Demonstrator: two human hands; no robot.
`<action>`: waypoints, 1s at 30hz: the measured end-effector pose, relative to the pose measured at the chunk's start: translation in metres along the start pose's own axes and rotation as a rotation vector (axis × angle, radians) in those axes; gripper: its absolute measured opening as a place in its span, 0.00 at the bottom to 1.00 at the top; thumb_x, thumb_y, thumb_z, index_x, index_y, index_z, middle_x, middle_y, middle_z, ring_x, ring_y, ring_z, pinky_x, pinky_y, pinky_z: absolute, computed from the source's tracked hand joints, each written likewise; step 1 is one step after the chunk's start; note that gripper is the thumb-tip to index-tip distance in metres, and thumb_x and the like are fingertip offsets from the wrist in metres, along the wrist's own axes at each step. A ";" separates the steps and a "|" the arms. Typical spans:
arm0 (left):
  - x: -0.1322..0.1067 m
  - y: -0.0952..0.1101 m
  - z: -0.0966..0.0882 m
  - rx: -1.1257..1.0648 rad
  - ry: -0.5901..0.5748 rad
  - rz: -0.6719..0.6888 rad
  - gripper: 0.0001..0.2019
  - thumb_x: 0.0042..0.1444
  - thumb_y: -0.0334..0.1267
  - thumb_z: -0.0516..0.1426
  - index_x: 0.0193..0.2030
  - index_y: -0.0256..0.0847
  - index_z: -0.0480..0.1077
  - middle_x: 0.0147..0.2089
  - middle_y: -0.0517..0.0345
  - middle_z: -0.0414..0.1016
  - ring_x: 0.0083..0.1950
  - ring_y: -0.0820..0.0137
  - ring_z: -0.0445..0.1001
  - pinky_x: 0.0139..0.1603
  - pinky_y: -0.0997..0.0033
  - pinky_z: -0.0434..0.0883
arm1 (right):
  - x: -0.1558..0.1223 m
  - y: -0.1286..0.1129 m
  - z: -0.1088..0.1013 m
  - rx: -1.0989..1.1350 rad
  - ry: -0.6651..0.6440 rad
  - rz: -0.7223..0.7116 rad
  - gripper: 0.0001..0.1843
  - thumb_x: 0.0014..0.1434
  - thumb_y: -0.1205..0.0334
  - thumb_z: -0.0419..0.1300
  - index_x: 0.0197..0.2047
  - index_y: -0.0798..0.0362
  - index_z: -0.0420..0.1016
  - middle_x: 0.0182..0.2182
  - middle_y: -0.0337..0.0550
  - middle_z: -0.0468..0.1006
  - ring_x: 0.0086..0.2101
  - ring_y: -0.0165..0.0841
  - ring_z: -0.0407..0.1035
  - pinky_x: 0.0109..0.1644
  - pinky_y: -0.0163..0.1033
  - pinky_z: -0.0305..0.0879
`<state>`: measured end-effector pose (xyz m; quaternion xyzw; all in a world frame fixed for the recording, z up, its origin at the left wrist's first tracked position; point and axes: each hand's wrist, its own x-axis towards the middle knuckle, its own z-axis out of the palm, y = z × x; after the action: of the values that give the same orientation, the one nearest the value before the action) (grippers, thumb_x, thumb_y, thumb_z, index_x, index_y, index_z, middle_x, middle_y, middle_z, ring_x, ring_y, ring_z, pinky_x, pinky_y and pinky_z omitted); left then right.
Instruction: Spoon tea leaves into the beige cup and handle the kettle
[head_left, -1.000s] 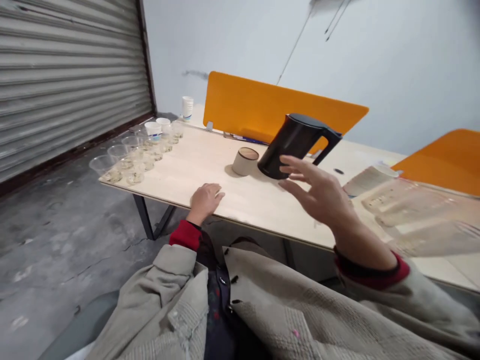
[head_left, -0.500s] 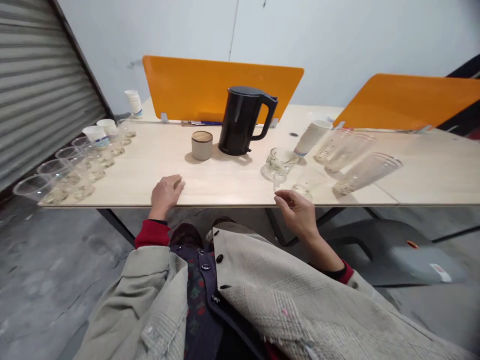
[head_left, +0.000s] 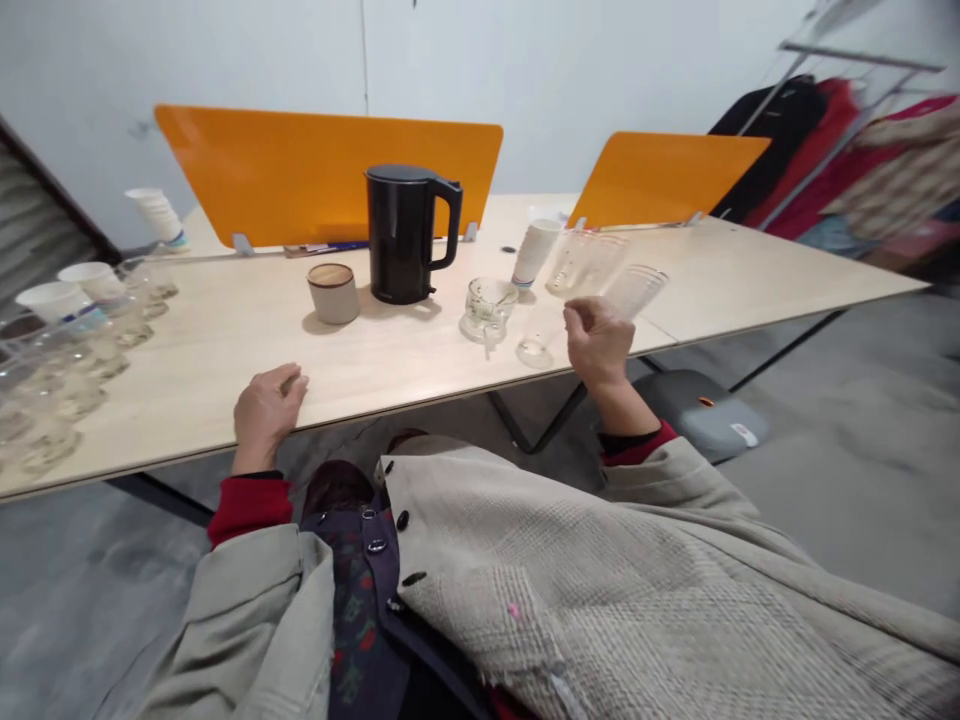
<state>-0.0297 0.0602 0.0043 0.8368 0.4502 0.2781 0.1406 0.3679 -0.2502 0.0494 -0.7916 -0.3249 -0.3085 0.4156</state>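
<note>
My left hand point(head_left: 270, 408) rests on the table's front edge with its fingers loosely curled in; I see nothing in it. My right hand point(head_left: 600, 342) is raised over the front edge, its fingers bent and the thumb a little apart from them, holding nothing that I can see. Just left of it stands a single clear plastic cup point(head_left: 535, 348). Behind it, a stack of clear cups point(head_left: 637, 289) leans to the right, partly covered by the hand. Farther left is a glass cup with a handle point(head_left: 489, 308), with bits of leaf in it.
A black electric kettle point(head_left: 401, 240) stands mid-table beside a grey cup with a wooden lid point(head_left: 334, 298). A stack of paper cups point(head_left: 535, 255) leans near more clear cups point(head_left: 585, 262). Several filled plastic cups point(head_left: 97, 355) line the left end. Orange dividers point(head_left: 300, 170) stand behind.
My view has swung to the right. My right hand has risen and moved right, past the single clear cup to the clear stack. My left hand stays at the table edge, its fingers more curled.
</note>
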 end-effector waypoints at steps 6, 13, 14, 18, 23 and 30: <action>0.002 -0.002 0.001 0.023 -0.008 -0.017 0.20 0.66 0.51 0.57 0.57 0.47 0.82 0.62 0.54 0.85 0.65 0.54 0.79 0.67 0.55 0.76 | -0.009 0.028 -0.022 -0.048 -0.100 0.055 0.15 0.64 0.57 0.58 0.46 0.50 0.84 0.41 0.52 0.87 0.40 0.46 0.81 0.51 0.52 0.77; 0.003 0.001 -0.001 0.036 -0.030 -0.029 0.20 0.66 0.50 0.57 0.58 0.46 0.82 0.64 0.52 0.84 0.66 0.53 0.79 0.69 0.53 0.75 | -0.009 0.022 -0.004 -0.209 -0.277 -0.131 0.18 0.65 0.59 0.63 0.56 0.49 0.87 0.64 0.54 0.80 0.63 0.55 0.70 0.68 0.63 0.69; 0.003 0.001 -0.001 0.040 -0.029 -0.027 0.21 0.66 0.50 0.57 0.58 0.46 0.82 0.64 0.52 0.84 0.67 0.53 0.79 0.69 0.53 0.75 | -0.007 0.022 0.000 -0.240 -0.318 -0.143 0.16 0.65 0.61 0.63 0.53 0.50 0.88 0.65 0.53 0.80 0.64 0.56 0.68 0.69 0.64 0.67; 0.004 0.000 0.000 0.052 -0.015 -0.017 0.21 0.66 0.50 0.57 0.59 0.46 0.82 0.64 0.51 0.84 0.67 0.52 0.79 0.68 0.53 0.75 | -0.001 0.020 0.006 -0.296 -0.416 -0.140 0.11 0.68 0.64 0.62 0.40 0.50 0.89 0.57 0.53 0.86 0.62 0.52 0.70 0.67 0.60 0.70; -0.001 0.000 0.001 0.054 -0.026 -0.004 0.20 0.67 0.48 0.56 0.58 0.47 0.83 0.64 0.54 0.84 0.66 0.54 0.80 0.67 0.56 0.76 | -0.014 0.006 -0.005 -0.213 -0.253 -0.238 0.12 0.70 0.60 0.61 0.37 0.47 0.87 0.42 0.48 0.88 0.49 0.48 0.76 0.58 0.55 0.72; -0.004 0.001 0.002 0.064 -0.043 0.048 0.21 0.69 0.47 0.54 0.59 0.43 0.82 0.65 0.52 0.83 0.69 0.56 0.77 0.70 0.59 0.73 | -0.023 -0.092 0.011 0.191 -0.319 -0.444 0.14 0.73 0.54 0.60 0.39 0.44 0.86 0.41 0.44 0.88 0.45 0.44 0.77 0.57 0.51 0.73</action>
<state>-0.0292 0.0565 0.0022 0.8573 0.4356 0.2486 0.1166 0.2856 -0.2060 0.0694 -0.6968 -0.5792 -0.2314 0.3542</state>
